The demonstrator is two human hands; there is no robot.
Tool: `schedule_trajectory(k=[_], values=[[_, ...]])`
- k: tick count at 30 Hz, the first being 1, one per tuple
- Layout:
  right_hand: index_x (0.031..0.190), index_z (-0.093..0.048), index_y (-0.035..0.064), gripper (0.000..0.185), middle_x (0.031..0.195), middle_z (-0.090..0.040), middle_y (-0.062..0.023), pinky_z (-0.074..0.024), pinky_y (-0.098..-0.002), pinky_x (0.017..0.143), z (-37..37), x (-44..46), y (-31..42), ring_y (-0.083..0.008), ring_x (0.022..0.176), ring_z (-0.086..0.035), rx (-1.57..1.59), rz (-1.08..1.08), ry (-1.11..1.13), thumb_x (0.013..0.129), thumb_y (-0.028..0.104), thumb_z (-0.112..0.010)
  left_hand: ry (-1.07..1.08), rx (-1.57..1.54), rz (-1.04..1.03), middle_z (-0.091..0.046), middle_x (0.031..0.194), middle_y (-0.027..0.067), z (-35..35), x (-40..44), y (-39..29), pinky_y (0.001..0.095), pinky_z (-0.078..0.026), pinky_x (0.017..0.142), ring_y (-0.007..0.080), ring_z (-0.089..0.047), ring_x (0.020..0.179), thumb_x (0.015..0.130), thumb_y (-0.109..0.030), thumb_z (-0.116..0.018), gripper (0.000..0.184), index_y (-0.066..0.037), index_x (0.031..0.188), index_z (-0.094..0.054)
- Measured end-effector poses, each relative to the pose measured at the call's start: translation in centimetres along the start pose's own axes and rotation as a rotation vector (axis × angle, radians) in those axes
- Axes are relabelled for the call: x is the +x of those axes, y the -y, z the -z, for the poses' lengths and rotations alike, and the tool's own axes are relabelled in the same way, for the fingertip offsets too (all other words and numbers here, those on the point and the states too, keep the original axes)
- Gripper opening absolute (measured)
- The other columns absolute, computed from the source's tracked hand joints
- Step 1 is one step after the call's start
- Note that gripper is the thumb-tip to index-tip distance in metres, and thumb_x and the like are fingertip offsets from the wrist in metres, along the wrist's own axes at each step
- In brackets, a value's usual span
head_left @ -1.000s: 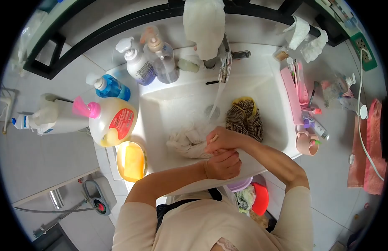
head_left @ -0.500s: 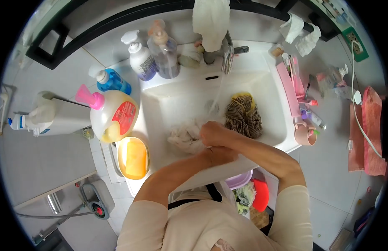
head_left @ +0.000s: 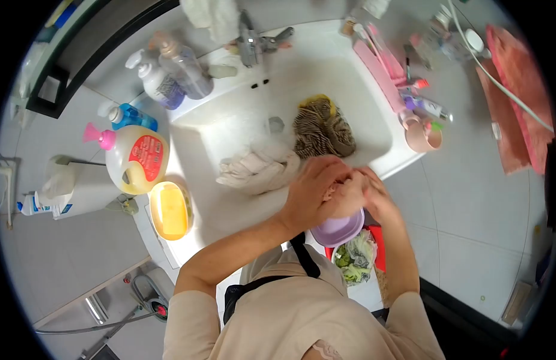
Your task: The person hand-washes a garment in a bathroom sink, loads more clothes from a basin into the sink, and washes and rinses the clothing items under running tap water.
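Both hands are working above the front edge of the sink (head_left: 209, 141). The left hand (head_left: 317, 189) is curling its fingers over a pale bundle (head_left: 345, 200), gripping it from one side, and the right hand (head_left: 379, 195) is gripping it with bent fingers from the other. The bundle is sitting between the two palms, touching both, partly hidden by the fingers; what it is made of, I cannot tell.

Inside the sink, a white cloth (head_left: 257, 170) is lying crumpled near the left hand, and a striped cloth (head_left: 322, 129) with a yellow edge is lying farther back, to the right of the white one. Below the sink's front edge, a purple basin (head_left: 338, 230) is showing under the hands. On the sink's left rim, a dish (head_left: 190, 225) is holding a yellow block (head_left: 173, 210), and a pink cup (head_left: 423, 138) is standing at the sink's right corner
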State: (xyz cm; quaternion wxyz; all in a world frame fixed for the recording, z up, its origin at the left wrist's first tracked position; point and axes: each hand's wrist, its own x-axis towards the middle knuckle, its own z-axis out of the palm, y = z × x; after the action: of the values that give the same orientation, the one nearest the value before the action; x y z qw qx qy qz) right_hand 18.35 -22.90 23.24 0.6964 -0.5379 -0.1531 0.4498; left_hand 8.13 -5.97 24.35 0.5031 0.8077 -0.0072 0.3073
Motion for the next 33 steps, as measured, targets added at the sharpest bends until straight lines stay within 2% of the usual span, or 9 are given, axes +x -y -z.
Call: schedule_trajectory(k=[7, 11, 16, 21, 24, 27, 28, 31, 33], values=[[0.126, -0.044, 0.0006, 0.06, 0.114, -0.055, -0.012, -0.0508, -0.0303, 0.063, 7.1, -12.0, -6.1, -0.0207, 0.086, -0.061, -0.051, -0.369, -0.522, 0.08, 0.033, -0.066, 0.597, 0.145, 0.453, -0.055, 0.106, 0.0128, -8.1, -2.7, -6.9, 0.0394, -0.045, 0.082, 0.031, -0.055, 0.098, 0.084, -0.025, -0.056, 0.028, -0.007, 0.105, -0.056], [0.119, -0.05, -0.0009, 0.045, 0.102, -0.06, -0.0139, -0.0496, -0.0274, 0.052, 11.8, -13.0, -13.3, -0.0176, 0.07, -0.062, -0.747, -0.266, -0.709, 0.083, 0.024, -0.063, 0.264, 0.101, 0.407, -0.059, 0.104, 0.011, -12.7, -8.6, -1.3, 0.0347, -0.048, 0.076, 0.026, -0.059, 0.086, 0.082, -0.023, -0.06, 0.03, -0.006, 0.106, -0.057], [0.098, -0.061, -0.003, 0.023, 0.075, -0.063, -0.0073, -0.0454, -0.0243, 0.047, 8.7, -9.5, -9.8, -0.0115, 0.061, -0.059, -0.528, -0.006, -0.585, 0.083, 0.013, -0.062, 0.012, 0.093, 0.396, -0.062, 0.085, 0.0116, -6.8, -6.1, -0.7, 0.0313, -0.048, 0.061, 0.022, -0.059, 0.065, 0.082, -0.014, -0.061, 0.017, -0.003, 0.095, -0.062], [0.096, -0.064, 0.0021, 0.018, 0.076, -0.062, -0.0075, -0.0467, -0.0257, 0.057, 2.2, 0.3, -3.7, -0.0155, 0.065, -0.06, -0.644, 0.193, -0.413, 0.082, 0.012, -0.062, -0.035, 0.429, 0.572, -0.063, 0.101, 0.0145, -0.1, -5.1, 5.4, 0.039, -0.047, 0.079, 0.031, -0.06, 0.091, 0.08, -0.021, -0.061, 0.029, -0.006, 0.105, -0.062], [0.099, -0.064, 0.0057, 0.022, 0.089, -0.064, -0.0109, -0.049, -0.0332, 0.071, 1.8, 8.1, -3.4, -0.0254, 0.079, -0.062, -1.047, 0.339, -0.249, 0.081, 0.019, -0.062, 0.252, 0.507, 0.65, -0.06, 0.113, 0.0137, 2.3, -7.2, 8.2, 0.0399, -0.04, 0.095, 0.0312, -0.051, 0.111, 0.078, -0.025, -0.061, 0.038, -0.007, 0.112, -0.06], [0.106, -0.061, 0.0096, 0.033, 0.102, -0.063, -0.0141, -0.046, -0.0417, 0.083, 2.9, 14.5, -4.5, -0.033, 0.092, -0.059, -1.463, 0.248, -0.392, 0.079, 0.028, -0.061, 0.372, 0.46, 0.609, -0.058, 0.117, 0.0133, 3.2, -9.4, 11.4, 0.0389, -0.036, 0.1, 0.0305, -0.047, 0.117, 0.079, -0.025, -0.06, 0.04, -0.007, 0.114, -0.058], [0.118, -0.055, 0.0095, 0.043, 0.113, -0.059, -0.0126, -0.0439, -0.0423, 0.088, 2.9, 15.7, -4.3, -0.0294, 0.106, -0.054, -1.562, -0.037, -0.403, 0.08, 0.03, -0.059, 0.356, 0.422, 0.611, -0.057, 0.118, 0.0131, 3.5, -9.8, 12.0, 0.0387, -0.037, 0.098, 0.0306, -0.048, 0.116, 0.079, -0.025, -0.059, 0.039, -0.007, 0.114, -0.058], [0.12, -0.054, 0.0095, 0.043, 0.112, -0.06, -0.0139, -0.0442, -0.0411, 0.088, 4.3, 19.8, -7.5, -0.0291, 0.105, -0.055, -1.587, -0.324, -0.399, 0.081, 0.028, -0.059, 0.312, 0.268, 0.726, -0.057, 0.119, 0.0131, 4.6, -9.0, 12.3, 0.0379, -0.041, 0.093, 0.031, -0.05, 0.113, 0.081, -0.026, -0.058, 0.038, -0.006, 0.114, -0.057], [0.116, -0.058, 0.0058, 0.037, 0.104, -0.062, -0.015, -0.0445, -0.0367, 0.085, 1.4, 19.5, -6.4, -0.0258, 0.099, -0.057, -1.251, -0.251, -0.362, 0.083, 0.021, -0.054, 0.281, 0.101, 0.939, -0.057, 0.119, 0.0141, 5.4, -7.4, 12.4, 0.0371, -0.044, 0.09, 0.0316, -0.053, 0.11, 0.082, -0.027, -0.058, 0.039, -0.006, 0.115, -0.057]])
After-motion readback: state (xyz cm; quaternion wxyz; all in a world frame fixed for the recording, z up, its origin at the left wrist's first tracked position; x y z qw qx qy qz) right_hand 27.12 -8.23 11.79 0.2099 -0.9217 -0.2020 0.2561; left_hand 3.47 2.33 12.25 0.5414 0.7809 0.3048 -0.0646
